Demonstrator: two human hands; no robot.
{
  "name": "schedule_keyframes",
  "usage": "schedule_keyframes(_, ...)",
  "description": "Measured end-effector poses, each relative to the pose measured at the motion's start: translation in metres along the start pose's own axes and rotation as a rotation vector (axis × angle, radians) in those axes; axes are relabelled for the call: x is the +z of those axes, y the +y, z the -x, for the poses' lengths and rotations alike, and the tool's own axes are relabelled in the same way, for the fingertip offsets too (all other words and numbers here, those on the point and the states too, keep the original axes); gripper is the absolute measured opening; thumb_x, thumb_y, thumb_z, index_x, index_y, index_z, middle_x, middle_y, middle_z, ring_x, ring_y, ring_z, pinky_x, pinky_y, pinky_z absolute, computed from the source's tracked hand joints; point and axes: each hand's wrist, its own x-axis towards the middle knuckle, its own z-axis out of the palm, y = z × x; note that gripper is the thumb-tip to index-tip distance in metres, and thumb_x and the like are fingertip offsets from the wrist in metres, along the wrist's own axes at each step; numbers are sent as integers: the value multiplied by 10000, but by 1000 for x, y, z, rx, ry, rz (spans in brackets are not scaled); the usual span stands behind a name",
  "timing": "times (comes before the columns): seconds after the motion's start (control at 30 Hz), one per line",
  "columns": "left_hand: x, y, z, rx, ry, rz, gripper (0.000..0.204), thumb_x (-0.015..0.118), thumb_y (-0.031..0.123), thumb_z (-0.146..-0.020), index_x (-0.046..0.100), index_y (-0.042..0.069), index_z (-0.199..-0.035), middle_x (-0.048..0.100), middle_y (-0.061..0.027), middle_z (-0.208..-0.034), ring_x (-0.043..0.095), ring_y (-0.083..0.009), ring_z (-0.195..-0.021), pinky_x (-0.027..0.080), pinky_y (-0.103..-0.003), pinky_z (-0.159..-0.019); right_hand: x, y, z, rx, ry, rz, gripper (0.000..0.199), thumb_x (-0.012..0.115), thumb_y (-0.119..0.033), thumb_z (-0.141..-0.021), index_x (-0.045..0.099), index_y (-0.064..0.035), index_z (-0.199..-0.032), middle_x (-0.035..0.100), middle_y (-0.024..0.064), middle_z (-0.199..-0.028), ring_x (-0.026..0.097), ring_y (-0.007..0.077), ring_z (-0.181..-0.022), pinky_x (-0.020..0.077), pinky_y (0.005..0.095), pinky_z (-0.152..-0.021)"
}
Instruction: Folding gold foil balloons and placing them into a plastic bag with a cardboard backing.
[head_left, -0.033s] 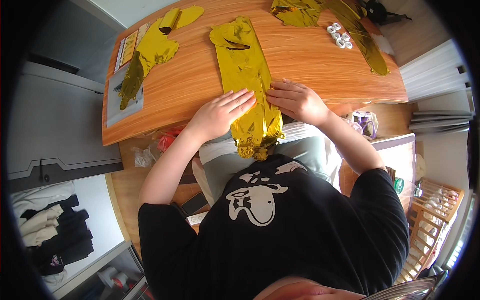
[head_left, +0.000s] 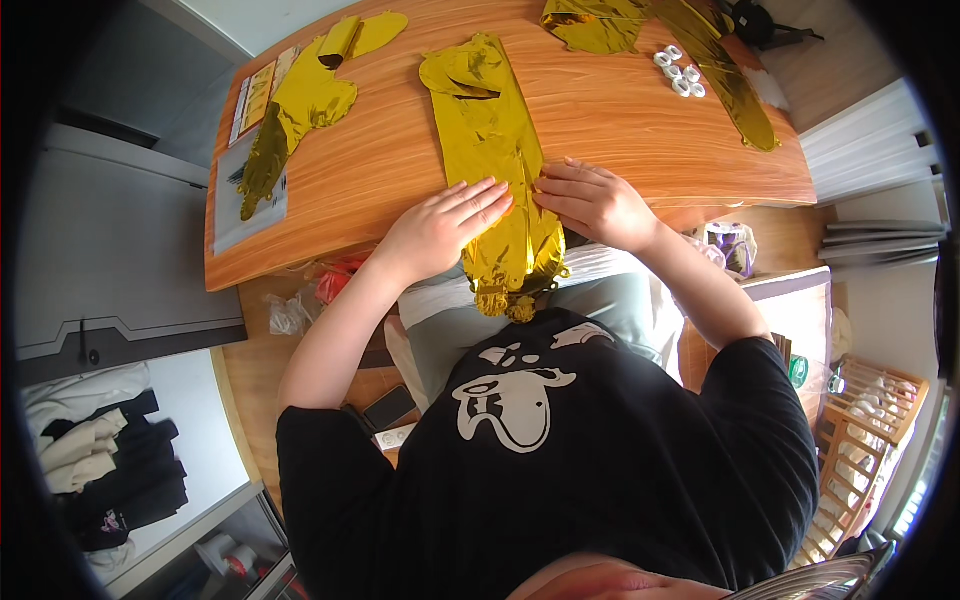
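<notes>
1. Left hand (head_left: 440, 232) and right hand (head_left: 608, 212) lie well apart from each other, palms down, at opposite long sides of the gold foil (head_left: 490, 140).
2. Left hand: fingers straight and nearly side by side, tips over the foil's left part. It looks flat and unclenched; its thumb is out of sight.
3. Right hand: fingers outstretched, slightly fanned, tips touching the right edge. It too looks laid flat rather than closed on anything; the thumb does not show.
4. The foil runs lengthwise down the middle of the table (head_left: 370, 170), its far end folded and crumpled, its near end reaching past the table's edge over the lap (head_left: 600, 300).
5. Step in hand, as I judge it: spreading and smoothing this piece. A next move of that kind would call for light, even pressure from both sides, with care not to tear or crease the thin sheet.
6. Around it: another foil piece (head_left: 305, 100) at the left, partly over a flat sheet (head_left: 235, 220); at the far right, a long strip (head_left: 715, 85) near a cluster of white rings (head_left: 680, 73).
</notes>
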Motion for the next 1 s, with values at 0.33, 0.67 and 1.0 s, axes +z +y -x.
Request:
schedule_keyframes(0.33, 1, -2, 1, 8, -8, -27, 535, 477, 42, -951, 541, 82, -1480, 546, -96, -1527, 507, -247, -1423, 424, -435, -1182, -1, -3, 4, -63, 10, 87, 373, 681, -108, -790, 745, -45, -1153, 733, 72, -1210, 671, 252, -1166, 563, 371, -947)
schedule_keyframes(0.67, 2, -2, 1, 18, 13, -11, 575, 499, 3, -903, 546, 62, -1473, 549, -114, -1521, 512, -263, -1419, 425, -446, -1180, -3, -3, 4, -80, -22, 84, 366, 651, -120, -816, 751, -36, -1157, 735, 92, -1209, 689, 265, -1138, 575, 374, -933)
schedule_keyframes(1.0, 3, -3, 3, 10, -3, -13, 565, 503, 19, -908, 548, 57, -1470, 538, -114, -1532, 495, -261, -1434, 409, -443, -1190, -3, -13, -7, -130, -78, 144, 431, 642, -123, -845, 700, -52, -1266, 679, 78, -1329, 673, 260, -1180, 569, 372, -953)
